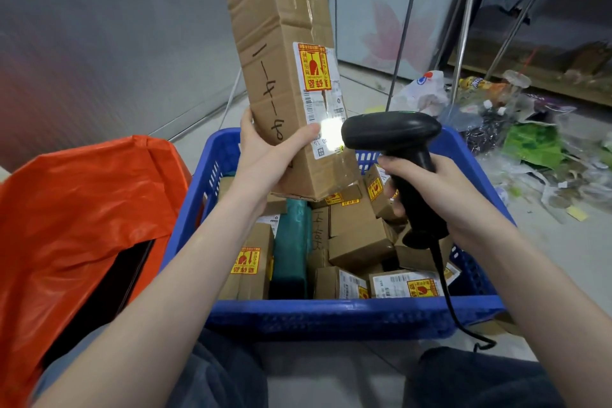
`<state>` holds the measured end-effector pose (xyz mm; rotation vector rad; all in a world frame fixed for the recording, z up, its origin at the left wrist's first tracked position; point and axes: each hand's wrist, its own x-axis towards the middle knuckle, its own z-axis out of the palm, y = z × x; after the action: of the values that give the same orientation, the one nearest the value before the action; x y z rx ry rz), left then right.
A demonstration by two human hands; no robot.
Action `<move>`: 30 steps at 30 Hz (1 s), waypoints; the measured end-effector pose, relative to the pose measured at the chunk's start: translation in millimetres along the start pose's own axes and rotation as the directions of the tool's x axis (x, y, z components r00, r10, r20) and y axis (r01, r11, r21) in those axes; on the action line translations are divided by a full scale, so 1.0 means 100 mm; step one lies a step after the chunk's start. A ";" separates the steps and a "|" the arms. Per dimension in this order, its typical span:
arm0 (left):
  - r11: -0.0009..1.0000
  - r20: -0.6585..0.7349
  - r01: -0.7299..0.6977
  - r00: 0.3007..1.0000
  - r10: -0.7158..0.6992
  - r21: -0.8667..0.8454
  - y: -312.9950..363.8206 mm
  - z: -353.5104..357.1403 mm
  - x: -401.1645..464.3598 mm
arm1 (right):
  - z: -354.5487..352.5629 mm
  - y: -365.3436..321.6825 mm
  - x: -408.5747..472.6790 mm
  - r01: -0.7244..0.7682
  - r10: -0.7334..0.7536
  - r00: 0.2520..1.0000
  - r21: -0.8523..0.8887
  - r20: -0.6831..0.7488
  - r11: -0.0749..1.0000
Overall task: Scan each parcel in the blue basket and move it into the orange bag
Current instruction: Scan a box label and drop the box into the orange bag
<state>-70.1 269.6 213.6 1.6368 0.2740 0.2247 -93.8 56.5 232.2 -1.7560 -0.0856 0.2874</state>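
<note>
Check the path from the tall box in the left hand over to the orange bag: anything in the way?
Nothing visible. The left hand holds the tall box upright above the blue basket, clear of its rim. The orange bag sits directly left of the basket. The scanner, in the right hand, is on the opposite side.

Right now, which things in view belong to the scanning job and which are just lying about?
Job: tall box in left hand; scanner in right hand; blue basket of parcels; orange bag.
Lying about: litter pile; white plastic bag; metal poles.
</note>
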 end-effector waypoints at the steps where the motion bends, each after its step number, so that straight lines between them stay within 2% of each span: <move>1: 1.000 -0.003 -0.005 1.000 0.005 0.002 -0.01 0.00 0.00 | 0.00 0.00 0.00 -0.004 0.004 1.000 0.000 0.000 1.000; 12: 1.000 -0.041 -0.017 0.999 0.017 0.010 -0.02 0.01 0.04 | -0.03 -0.06 -0.04 -0.015 0.016 0.999 0.053 -0.028 0.998; 30: 0.999 -0.043 0.034 0.998 -0.036 -0.031 -0.04 -0.01 0.08 | -0.09 -0.04 -0.06 0.038 -0.037 0.999 0.036 -0.034 0.999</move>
<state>-62.9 273.6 209.9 1.5969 0.3304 0.2369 -96.9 47.6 238.0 -1.7208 -0.0888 0.2314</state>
